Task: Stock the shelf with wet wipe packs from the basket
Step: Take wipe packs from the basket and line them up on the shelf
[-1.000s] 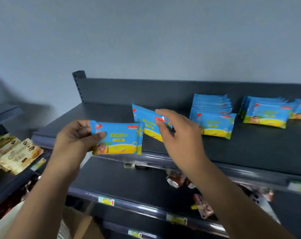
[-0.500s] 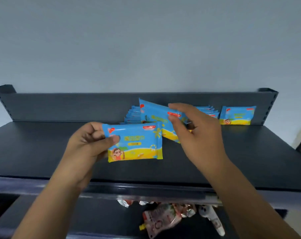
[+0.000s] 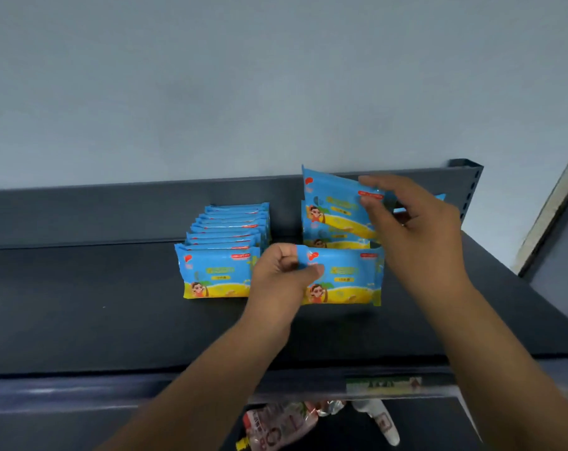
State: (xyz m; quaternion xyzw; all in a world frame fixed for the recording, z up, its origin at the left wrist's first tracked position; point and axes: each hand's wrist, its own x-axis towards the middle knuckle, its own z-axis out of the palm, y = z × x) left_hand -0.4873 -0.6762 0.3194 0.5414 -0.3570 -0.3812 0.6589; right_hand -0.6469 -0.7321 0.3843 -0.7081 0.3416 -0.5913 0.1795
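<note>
On the dark top shelf (image 3: 80, 304) a row of several blue and yellow wet wipe packs (image 3: 220, 271) stands upright left of centre. A second row (image 3: 336, 237) stands just right of it. My left hand (image 3: 282, 278) pinches the left edge of one pack (image 3: 344, 278), held upright in front of that second row. My right hand (image 3: 412, 229) pinches the top right corner of another pack (image 3: 333, 200), tilted and raised above the second row. A further pack behind my right hand is mostly hidden. The basket is out of sight.
The shelf's back panel (image 3: 80, 213) runs along a pale wall, with its end post (image 3: 469, 187) at the right. A price label (image 3: 383, 385) sits on the front rail. Pouches (image 3: 282, 424) and a white item (image 3: 380, 421) lie on the shelf below.
The view swung right, so both pack rows now lie in the middle. Both hands carried their packs over to the second row, the right one higher and further back.
</note>
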